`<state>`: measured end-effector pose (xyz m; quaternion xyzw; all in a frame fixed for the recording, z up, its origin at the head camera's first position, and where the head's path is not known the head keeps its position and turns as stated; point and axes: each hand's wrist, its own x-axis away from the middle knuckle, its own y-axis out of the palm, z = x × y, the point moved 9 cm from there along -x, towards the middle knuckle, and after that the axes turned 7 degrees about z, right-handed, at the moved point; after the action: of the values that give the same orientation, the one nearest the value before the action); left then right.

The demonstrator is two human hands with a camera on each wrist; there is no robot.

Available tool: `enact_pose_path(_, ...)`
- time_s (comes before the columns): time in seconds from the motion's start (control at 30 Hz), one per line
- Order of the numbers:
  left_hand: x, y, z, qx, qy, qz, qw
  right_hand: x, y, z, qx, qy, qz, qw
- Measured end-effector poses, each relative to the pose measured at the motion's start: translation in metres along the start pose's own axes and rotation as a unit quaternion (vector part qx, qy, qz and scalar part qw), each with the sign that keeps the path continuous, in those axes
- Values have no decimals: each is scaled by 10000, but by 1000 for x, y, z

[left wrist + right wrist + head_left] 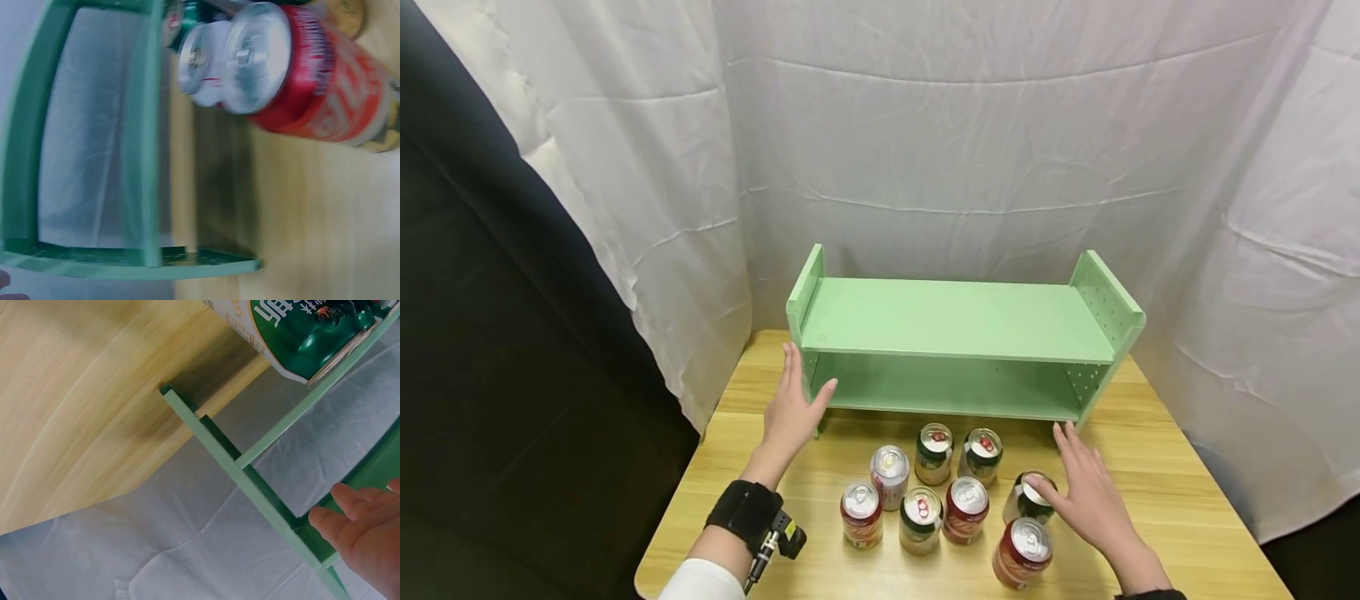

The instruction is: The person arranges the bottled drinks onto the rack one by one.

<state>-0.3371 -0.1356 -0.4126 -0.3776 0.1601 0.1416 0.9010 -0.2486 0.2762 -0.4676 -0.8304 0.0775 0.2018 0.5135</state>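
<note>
Both hands empty, well apart. Left hand (792,412): fingers straight, thumb spread, at the left end of the green shelf (958,321); fingertips overlap its side panel in the head view, can't tell if touching. Right hand (1090,500): fingers extended, near the shelf's right end, thumb over the rightmost green can (1021,504); contact there can't be told either.

Shelf stands on the far half of the wooden table (1165,467), two levels, raised side panels. Eight cans upright on the near side of it, between the hands. Far pair, just in front of the shelf: left green can (933,465) and right green can (981,467). Left of them, a bit nearer: white can (891,485). Nearer again, left to right: left red can (862,527), near green can (921,535), middle red can (964,521). Right red can (1018,567) sits nearest, just before the rightmost green one. Black strap (743,515) on the left wrist. Pale curtain (962,142) behind.
</note>
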Motion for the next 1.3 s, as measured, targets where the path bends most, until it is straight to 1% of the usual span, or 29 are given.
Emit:
enact_pose_path(0.1,-9,-9,2,31,-50,25,10000,5,-1,3,-83,99,64,9999)
enact_pose_path(0.2,-18,-20,6,-5,11,109,9999,10,-1,6,-292,235,90,9993)
enact_pose_path(0.3,-27,-30,13,-22,68,184,9998,15,0,8,-765,341,132,9964)
enact_pose_path(0.4,-36,-37,22,-5,118,213,9997,21,3,9,-1323,358,223,9903)
enact_pose_path(0.47,-41,-41,29,-16,153,244,9996,25,5,9,-1522,331,318,9873)
enact_pose_path(0.57,-49,-47,37,-41,203,286,9994,31,8,10,-1661,316,506,9843)
enact_pose_path(0.63,-54,-50,42,-107,221,251,9994,35,10,10,-1691,321,629,9831)
enact_pose_path(0.73,-61,-54,46,-326,230,69,9992,41,11,9,-1660,320,802,9823)
enact_pose_path(0.87,-67,-59,49,-609,308,-149,9976,50,13,9,-1571,459,896,9824)
enact_pose_path(0.97,-69,-62,49,-731,333,-288,9963,56,13,7,-1701,491,1054,9785)
enact_pose_path(1.03,-70,-61,47,-831,309,-415,9952,60,13,5,-1771,427,1195,9760)
enact_pose_path(1.13,-72,-60,46,-976,270,-643,9928,64,14,2,-1815,219,1404,9731)
enact_pose_path(1.23,-77,-58,49,-1066,222,-923,9898,68,16,3,-1848,92,1469,9717)
enact_pose_path(1.3,-80,-57,52,-1191,196,-1187,9856,71,18,4,-1847,74,1471,9717)
